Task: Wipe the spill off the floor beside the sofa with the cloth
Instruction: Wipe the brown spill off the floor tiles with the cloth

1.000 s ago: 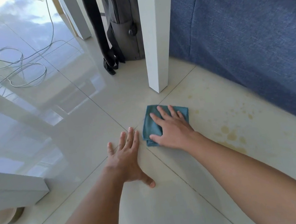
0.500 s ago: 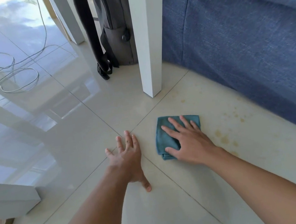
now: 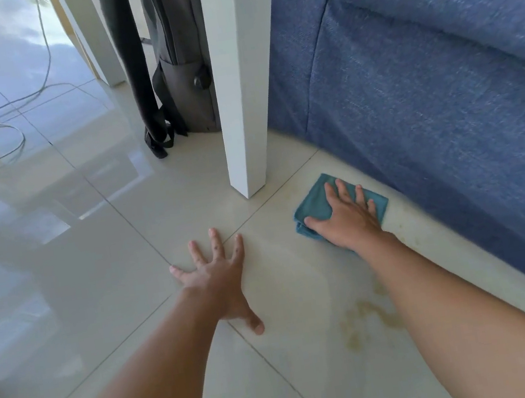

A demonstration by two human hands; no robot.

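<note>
Head view: right hand (image 3: 348,219) flat, palm pressing folded teal cloth (image 3: 315,206) on glossy cream floor tile (image 3: 300,382); grip splayed, not clasping. Cloth has slid from tile joint toward 2 o'clock, now just beside blue fabric sofa (image 3: 428,103). Left hand (image 3: 216,275) splayed, empty, bracing. Yellowish spill smear (image 3: 369,319) at 5 o'clock of cloth, unwiped; return pass likely needed.

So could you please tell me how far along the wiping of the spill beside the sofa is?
Underway, not finished. The right hand presses the folded teal cloth flat on the cream tiled floor next to the blue fabric sofa. The left hand rests spread on the tile, apparently as a brace. Left to do: yellowish-brown spill stains show nearer the person, beside the right forearm, away from the cloth.
</note>
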